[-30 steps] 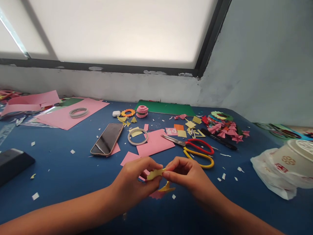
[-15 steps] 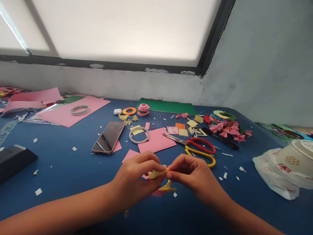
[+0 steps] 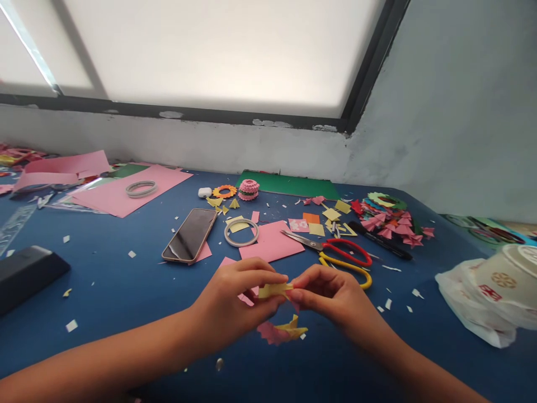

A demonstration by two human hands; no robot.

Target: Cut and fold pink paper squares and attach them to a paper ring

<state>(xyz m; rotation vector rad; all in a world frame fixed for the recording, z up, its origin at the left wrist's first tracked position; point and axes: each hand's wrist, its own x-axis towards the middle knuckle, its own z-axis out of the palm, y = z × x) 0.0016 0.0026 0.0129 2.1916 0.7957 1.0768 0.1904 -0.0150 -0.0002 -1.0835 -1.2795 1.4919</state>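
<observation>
A small folded piece of yellow paper is pinched between both hands above the front of the table. My left hand closes on its left part, thumb below and fingers above. My right hand is closed on its right end with thumb and forefinger; a bit of pink shows by those fingertips. Just beneath the hands is a pink and yellow folded-paper piece with a zigzag edge. Beyond my right hand lie scissors with one red and one yellow handle. Pink paper lies behind my left hand.
A phone and a tape roll lie beyond my left hand. A black marker is near a pile of folded paper pieces. At right stands a bagged cup. Paper scraps litter the blue table.
The yellow paper has turned slightly between my fingers and shows a flatter face. Both hands keep their pinch. The whole view has shifted a little.
</observation>
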